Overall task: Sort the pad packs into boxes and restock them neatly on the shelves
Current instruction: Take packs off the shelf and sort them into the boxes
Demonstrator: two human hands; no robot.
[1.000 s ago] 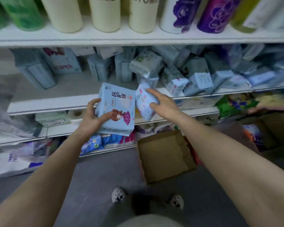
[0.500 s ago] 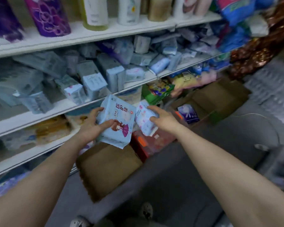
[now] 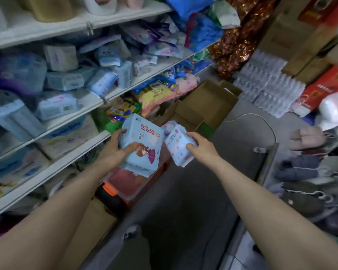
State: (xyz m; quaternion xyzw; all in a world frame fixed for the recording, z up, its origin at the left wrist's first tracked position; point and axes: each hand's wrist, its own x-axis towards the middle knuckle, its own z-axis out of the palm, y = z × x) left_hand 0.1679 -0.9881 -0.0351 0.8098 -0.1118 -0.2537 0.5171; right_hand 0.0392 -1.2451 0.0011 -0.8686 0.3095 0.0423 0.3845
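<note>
While both arms reach forward in the head view, the left hand (image 3: 113, 152) grips a large pale-blue pad pack (image 3: 142, 143) with red lettering: its thumb lies across the printed front and its fingers curl over the pack's upper left edge. The right hand (image 3: 201, 147) holds a smaller white-and-pink pad pack (image 3: 179, 145), with the fingers wrapped over its right side. The two packs sit just beside each other, raised above an orange-red bin (image 3: 125, 184) on the floor. Beyond them stands an open cardboard box (image 3: 209, 106). To the left, the shelves (image 3: 90, 106) carry jumbled blue and white packs.
</note>
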